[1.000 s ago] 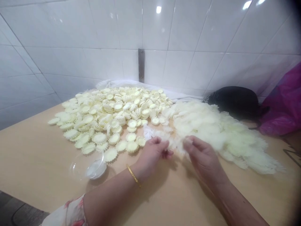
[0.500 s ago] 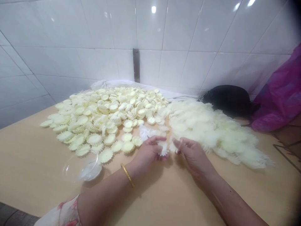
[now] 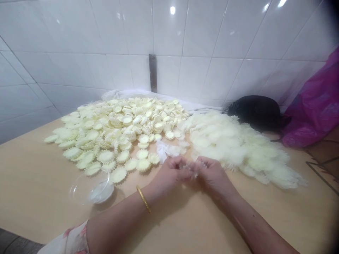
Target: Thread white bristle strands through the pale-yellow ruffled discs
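My left hand (image 3: 176, 171) and my right hand (image 3: 210, 171) meet above the table, fingers closed in a pinch. Between them are small white scalloped petal discs (image 3: 194, 169), thin and partly hidden by the fingers; how many cannot be told. Just behind my hands lies a crumpled white cloth (image 3: 162, 150). To the left spreads a large heap of pale yellow scalloped discs (image 3: 106, 156), many looking thick and stacked. On the right is a heap of thin, see-through petal discs (image 3: 227, 141), close to my right hand.
A clear bowl (image 3: 102, 192) with whitish contents stands at the left front of the wooden table (image 3: 31, 169). A black rounded object (image 3: 255, 111) and a magenta plastic bag (image 3: 314, 106) are at the back right. Behind the table is a tiled wall (image 3: 169, 31).
My hands have come together from a small gap. The white petal discs held apart in each hand are now brought against each other between my fingers.
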The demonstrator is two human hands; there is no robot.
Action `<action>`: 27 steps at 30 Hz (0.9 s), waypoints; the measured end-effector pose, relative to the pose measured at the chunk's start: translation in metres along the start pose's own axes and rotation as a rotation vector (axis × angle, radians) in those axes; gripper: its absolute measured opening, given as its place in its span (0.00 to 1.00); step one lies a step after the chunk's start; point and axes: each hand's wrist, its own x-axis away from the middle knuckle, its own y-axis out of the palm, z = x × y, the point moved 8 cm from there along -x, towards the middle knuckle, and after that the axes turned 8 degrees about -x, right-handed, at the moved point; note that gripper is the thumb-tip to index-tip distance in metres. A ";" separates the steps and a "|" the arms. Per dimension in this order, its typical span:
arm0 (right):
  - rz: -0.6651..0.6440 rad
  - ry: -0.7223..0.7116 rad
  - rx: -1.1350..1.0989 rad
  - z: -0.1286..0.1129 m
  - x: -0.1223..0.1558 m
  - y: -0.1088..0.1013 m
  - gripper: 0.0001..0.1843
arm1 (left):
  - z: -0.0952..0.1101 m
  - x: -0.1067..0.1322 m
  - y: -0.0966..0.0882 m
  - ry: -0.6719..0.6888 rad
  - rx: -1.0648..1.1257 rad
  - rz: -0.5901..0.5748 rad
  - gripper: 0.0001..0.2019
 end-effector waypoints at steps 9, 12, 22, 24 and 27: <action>0.028 -0.002 -0.052 -0.003 -0.005 -0.013 0.19 | 0.002 -0.005 -0.016 0.022 -0.082 0.133 0.06; 0.087 -0.058 0.051 -0.009 -0.004 -0.018 0.19 | 0.006 -0.003 -0.015 0.059 -0.101 0.135 0.06; 0.389 -0.473 0.802 -0.058 0.002 -0.040 0.14 | 0.016 0.003 -0.012 0.161 -0.261 0.164 0.10; 0.398 -0.526 0.923 -0.059 -0.002 -0.044 0.10 | 0.012 0.002 -0.011 0.111 -0.208 0.146 0.11; 0.427 -0.640 1.007 -0.064 0.002 -0.043 0.10 | 0.007 0.000 -0.012 0.066 -0.199 0.134 0.11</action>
